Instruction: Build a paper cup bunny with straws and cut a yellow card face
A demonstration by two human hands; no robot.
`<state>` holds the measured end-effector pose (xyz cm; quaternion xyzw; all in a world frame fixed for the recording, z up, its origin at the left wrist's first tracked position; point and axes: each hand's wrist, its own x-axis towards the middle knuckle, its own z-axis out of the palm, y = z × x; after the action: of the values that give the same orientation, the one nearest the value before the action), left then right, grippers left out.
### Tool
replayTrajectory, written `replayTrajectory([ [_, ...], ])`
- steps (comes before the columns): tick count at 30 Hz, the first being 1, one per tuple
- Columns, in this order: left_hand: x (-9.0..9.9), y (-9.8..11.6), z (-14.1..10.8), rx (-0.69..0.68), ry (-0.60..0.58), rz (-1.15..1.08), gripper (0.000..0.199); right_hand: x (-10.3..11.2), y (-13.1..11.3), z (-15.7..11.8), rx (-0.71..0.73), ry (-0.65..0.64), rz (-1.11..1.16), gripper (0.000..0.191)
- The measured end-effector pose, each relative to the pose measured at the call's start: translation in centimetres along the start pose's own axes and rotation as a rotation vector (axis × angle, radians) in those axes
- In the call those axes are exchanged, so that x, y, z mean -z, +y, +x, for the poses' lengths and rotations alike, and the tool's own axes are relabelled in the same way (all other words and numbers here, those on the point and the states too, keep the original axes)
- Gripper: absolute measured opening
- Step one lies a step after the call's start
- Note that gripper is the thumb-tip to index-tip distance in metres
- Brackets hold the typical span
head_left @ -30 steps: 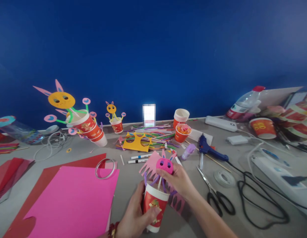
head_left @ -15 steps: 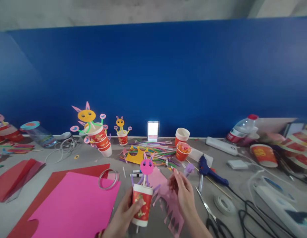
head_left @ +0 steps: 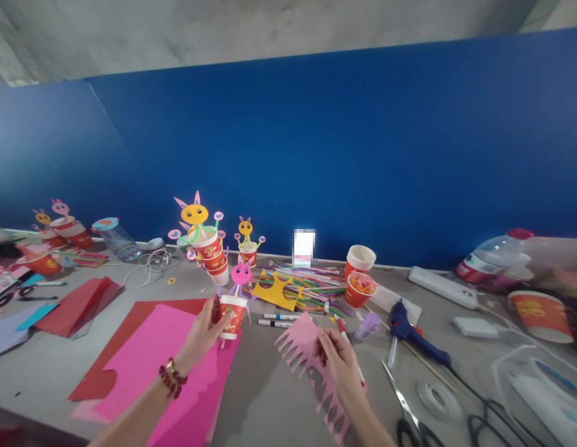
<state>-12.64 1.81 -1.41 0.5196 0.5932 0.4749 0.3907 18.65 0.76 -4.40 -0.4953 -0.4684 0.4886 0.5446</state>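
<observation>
My left hand [head_left: 212, 328] is wrapped around a red and white paper cup [head_left: 233, 316], held above the left-hand paper sheets. A pink bunny head [head_left: 242, 273] on a white stick rises from this cup, with purple arms at its sides; the stick's end shows below. My right hand [head_left: 335, 355] has its fingers pinched together over a strip of light pink paper [head_left: 307, 332] with jagged cut edges. Whatever sits between those fingertips is hidden. A red marker [head_left: 343, 329] lies partly behind the right hand.
Pink paper [head_left: 176, 347] covers red sheets at left. Stacked bunny cups [head_left: 211, 251], a yellow cut-out strip [head_left: 276, 290] and pipe cleaners [head_left: 316, 282] lie farther back. On the right are scissors [head_left: 402, 397], a blue glue gun [head_left: 416, 335], tape [head_left: 438, 399] and cables.
My left hand has carried the bunny cup left and away from me, over the pink sheet. My right hand stays near the cut paper. The view has turned left.
</observation>
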Motion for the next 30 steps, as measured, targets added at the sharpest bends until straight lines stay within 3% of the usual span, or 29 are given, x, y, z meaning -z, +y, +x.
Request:
replayTrajectory([
  [6,1.7,-2.2,1.5,-0.025,-0.015,0.395,0.059,0.6,0.5,0.4,0.016,0.026,-0.090,0.049],
  [23,1.4,-3.3,3.0,-0.092,0.058,0.527,0.054,0.3,2.4,0.7,-0.012,-0.070,-0.137,0.051],
  [30,1.8,-4.6,2.3,-0.248,0.133,0.621,0.054,0.4,2.0,0.6,-0.060,-0.147,-0.178,0.052],
])
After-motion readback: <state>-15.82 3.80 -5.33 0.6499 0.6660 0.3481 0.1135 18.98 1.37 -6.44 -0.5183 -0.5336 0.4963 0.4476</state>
